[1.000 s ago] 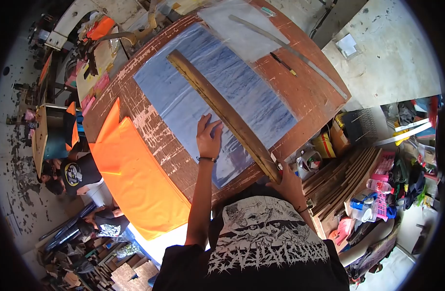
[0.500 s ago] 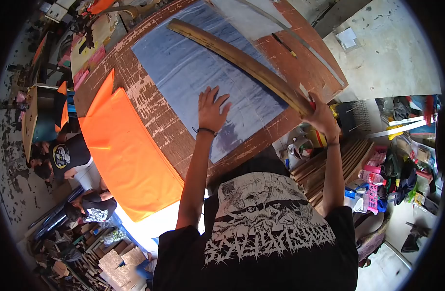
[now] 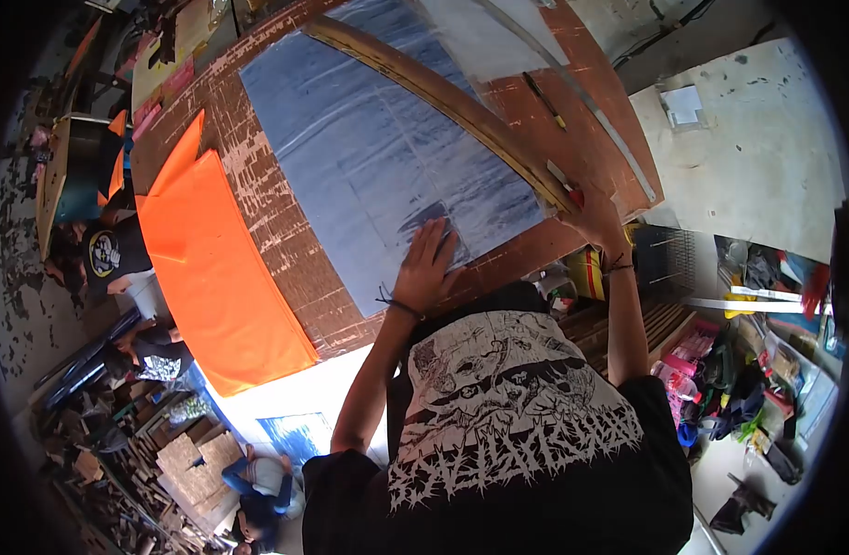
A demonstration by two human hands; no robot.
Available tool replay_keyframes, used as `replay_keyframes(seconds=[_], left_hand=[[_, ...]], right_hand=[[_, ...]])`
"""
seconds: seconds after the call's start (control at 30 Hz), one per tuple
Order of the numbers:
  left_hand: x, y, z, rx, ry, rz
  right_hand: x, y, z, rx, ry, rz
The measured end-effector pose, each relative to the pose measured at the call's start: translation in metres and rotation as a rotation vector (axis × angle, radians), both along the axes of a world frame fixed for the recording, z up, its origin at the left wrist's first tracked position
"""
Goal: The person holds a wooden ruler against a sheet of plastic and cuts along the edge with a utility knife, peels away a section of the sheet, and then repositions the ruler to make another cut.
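Note:
A glossy blue-grey sheet (image 3: 350, 139) lies on the worn brown tabletop (image 3: 285, 231). My left hand (image 3: 428, 263) rests flat on the sheet's near part, fingers stretched out. A long wooden strip (image 3: 433, 97) crosses the sheet diagonally from the far left toward my right side. At the strip's near end, my right hand (image 3: 591, 222) is closed around it. A small red-handled cutter (image 3: 575, 197) shows at the same hand, its pale blade pointing up and away; the fingers partly hide it.
Folded orange fabric (image 3: 221, 268) lies left on the tabletop. A metal strip (image 3: 582, 88) and a thin dark tool with a yellow end (image 3: 545, 100) lie at the right. Wood pieces (image 3: 188, 467) are piled lower left, near other people. A pale board (image 3: 739, 139) stands at right.
My left hand has come down toward me, from hovering with curled fingers to lying flat on the sheet. The wooden strip's near end and my right hand have shifted slightly left.

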State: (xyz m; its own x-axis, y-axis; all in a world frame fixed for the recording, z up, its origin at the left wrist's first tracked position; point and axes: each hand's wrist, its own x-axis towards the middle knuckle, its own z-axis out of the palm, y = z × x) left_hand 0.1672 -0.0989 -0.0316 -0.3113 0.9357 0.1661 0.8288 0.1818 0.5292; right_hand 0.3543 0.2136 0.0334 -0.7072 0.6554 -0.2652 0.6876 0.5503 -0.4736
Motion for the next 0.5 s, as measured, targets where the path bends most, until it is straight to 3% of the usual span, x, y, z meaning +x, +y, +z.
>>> replay_keyframes(seconds=[0.33, 0.43, 0.5], left_hand=[[0.009, 0.003, 0.014, 0.054, -0.027, 0.034], [0.007, 0.005, 0.012, 0.097, -0.064, 0.038], [0.006, 0.004, 0.013, 0.118, -0.099, 0.039]], right_hand=[[0.002, 0.005, -0.006, 0.103, 0.113, 0.134], [0.005, -0.003, -0.002, 0.035, 0.145, 0.053], [0.005, -0.014, 0.004, 0.144, 0.253, 0.038]])
